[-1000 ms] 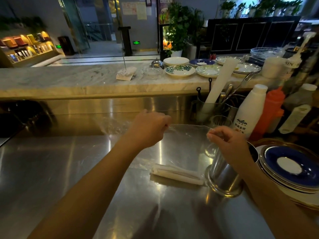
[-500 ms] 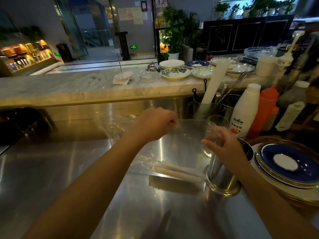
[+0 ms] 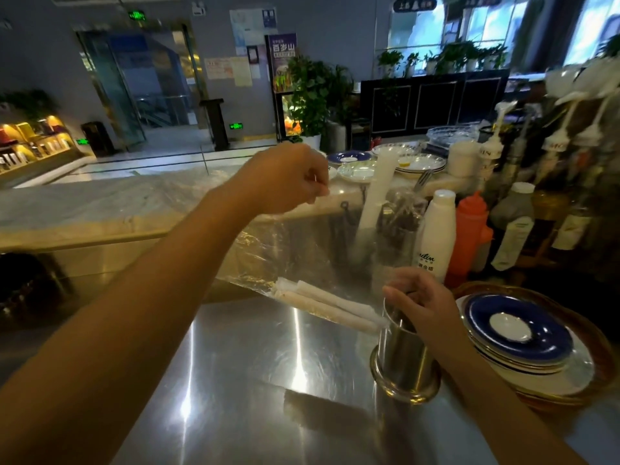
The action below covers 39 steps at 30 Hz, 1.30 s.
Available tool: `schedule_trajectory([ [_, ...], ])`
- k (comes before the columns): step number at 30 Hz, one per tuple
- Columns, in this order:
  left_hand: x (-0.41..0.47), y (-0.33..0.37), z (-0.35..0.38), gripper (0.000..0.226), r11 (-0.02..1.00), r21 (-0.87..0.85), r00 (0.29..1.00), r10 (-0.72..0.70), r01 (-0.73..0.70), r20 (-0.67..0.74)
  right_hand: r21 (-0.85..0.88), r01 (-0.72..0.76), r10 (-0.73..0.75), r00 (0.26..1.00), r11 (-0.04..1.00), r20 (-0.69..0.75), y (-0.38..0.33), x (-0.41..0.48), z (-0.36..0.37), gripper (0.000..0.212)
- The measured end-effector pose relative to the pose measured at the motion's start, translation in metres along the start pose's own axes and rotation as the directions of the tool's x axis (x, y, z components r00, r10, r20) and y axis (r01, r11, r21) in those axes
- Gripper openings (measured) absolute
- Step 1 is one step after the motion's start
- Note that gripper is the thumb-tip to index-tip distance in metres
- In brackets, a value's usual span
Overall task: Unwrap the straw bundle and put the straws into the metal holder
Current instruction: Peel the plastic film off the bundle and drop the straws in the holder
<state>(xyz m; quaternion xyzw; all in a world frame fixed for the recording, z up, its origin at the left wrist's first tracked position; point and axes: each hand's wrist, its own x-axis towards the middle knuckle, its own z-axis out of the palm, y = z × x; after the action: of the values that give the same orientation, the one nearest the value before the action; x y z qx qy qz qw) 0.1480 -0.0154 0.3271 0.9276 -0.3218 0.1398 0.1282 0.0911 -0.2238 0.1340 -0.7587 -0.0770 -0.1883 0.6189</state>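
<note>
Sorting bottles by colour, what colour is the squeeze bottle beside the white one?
Orange-red squeeze bottle, head view.

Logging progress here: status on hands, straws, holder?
Left hand raised, pinching clear plastic wrap. Right hand at round metal holder rim. White paper-wrapped straws still in wrap.

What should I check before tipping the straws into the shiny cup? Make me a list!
1. Wrap lifted high: the left hand pinches the clear plastic wrap up. Ok.
2. Straws sliding out: they lie in the wrap, pointing at the metal holder. Ok.
3. Holder upright on the steel counter: ok.
4. Holder's mouth clear: the right hand covers its rim. Not ok.
5. Room inside the holder: cannot tell.
6. Wrap's lower end open: cannot tell.
</note>
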Motion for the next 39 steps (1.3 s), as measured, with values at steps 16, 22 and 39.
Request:
schedule_trajectory([
  [16,0.041,0.043,-0.054,0.003,0.992,-0.044,0.983,0.114,-0.121,-0.144,0.154,-0.057,0.075,0.991,0.986,-0.114,-0.012,-0.016,-0.034,0.018],
  [22,0.050,0.059,-0.047,0.005,0.984,-0.074,0.975,0.146,-0.160,-0.167,0.170,-0.081,0.132,0.939,0.982,-0.319,-0.013,-0.024,-0.068,0.022],
  [39,0.089,0.157,-0.017,0.014,0.875,-0.221,0.896,0.387,-0.431,-0.216,0.118,-0.005,0.081,0.751,0.993,-0.656,-0.042,-0.095,-0.176,0.018],
])
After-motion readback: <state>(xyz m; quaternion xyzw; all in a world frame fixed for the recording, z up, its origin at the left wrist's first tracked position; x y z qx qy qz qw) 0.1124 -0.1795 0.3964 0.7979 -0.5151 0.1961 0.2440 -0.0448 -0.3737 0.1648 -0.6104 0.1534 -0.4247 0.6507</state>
